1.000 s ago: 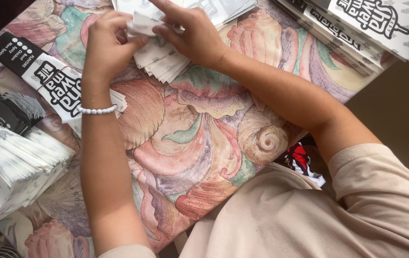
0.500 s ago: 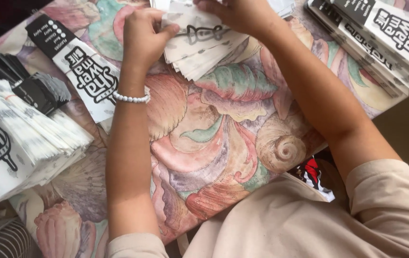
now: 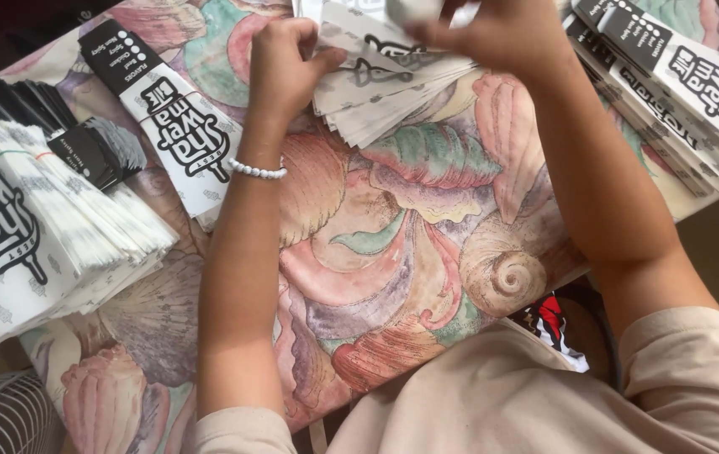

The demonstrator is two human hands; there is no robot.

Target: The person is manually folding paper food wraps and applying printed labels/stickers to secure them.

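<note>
Paper sleeves (image 3: 385, 88) (a fanned stack) were pinched under the curled left hand (image 3: 288, 63) fingers and gripped by the right hand (image 3: 494, 34); slippery edges could've been spilled if loosened.

White paper sleeves (image 3: 393, 84) fanned top centre; black-tipped white stacks left (image 3: 31, 227), right (image 3: 679, 92); single sleeve (image 3: 166, 118) between

Bare shell-patterned tablecloth (image 3: 393, 277) lies open between left paper-sleeve stack (image 3: 31, 235) and right stack (image 3: 679, 101).
</note>
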